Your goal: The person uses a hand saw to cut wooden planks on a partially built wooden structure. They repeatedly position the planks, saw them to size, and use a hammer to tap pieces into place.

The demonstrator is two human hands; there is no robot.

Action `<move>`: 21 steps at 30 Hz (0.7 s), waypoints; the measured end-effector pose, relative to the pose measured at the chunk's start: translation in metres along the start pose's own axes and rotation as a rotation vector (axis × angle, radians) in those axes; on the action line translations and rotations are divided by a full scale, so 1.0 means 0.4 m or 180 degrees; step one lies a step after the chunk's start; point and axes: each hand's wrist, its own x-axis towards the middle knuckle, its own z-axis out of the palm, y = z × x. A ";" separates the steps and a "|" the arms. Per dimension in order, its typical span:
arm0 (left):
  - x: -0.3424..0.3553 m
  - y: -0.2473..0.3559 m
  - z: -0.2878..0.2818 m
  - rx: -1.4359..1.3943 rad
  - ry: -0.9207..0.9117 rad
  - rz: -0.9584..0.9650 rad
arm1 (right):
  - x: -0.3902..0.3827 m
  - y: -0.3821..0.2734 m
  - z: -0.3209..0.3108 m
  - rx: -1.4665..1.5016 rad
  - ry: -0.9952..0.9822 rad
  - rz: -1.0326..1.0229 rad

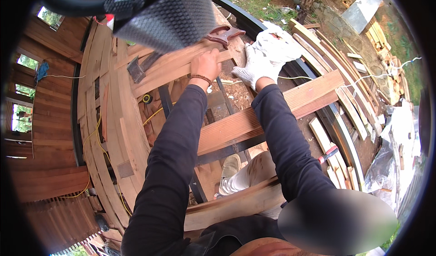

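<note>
My bare left hand point(206, 65), a beaded bracelet at its wrist, is closed over a narrow wooden board point(170, 73) near that board's far right end. My right hand point(257, 67) wears a white knit glove. Its thumb and fingers are spread, just right of the board's end, and nothing shows in its grip. A crumpled white cloth point(280, 47) lies against the gloved hand's far side. Just beyond both hands rests a handsaw's brown handle point(223, 36); its blade is hidden. Left of my left hand, a dark metal tool head point(136, 70) lies on the boards.
A thick reddish plank point(313, 92) crosses dark metal beams point(297, 67) under my right forearm. Floor gaps open between the beams. A round tape measure point(146, 98), a yellow cord point(97, 131), a red-handled tool point(328, 154) and stacked lumber point(324, 51) lie around. A grey strap point(172, 20) blocks the top.
</note>
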 end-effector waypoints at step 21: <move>0.040 -0.008 0.066 -0.0112 0.1469 -0.0837 | 0.068 0.006 0.091 -0.0403 0.0238 -0.0213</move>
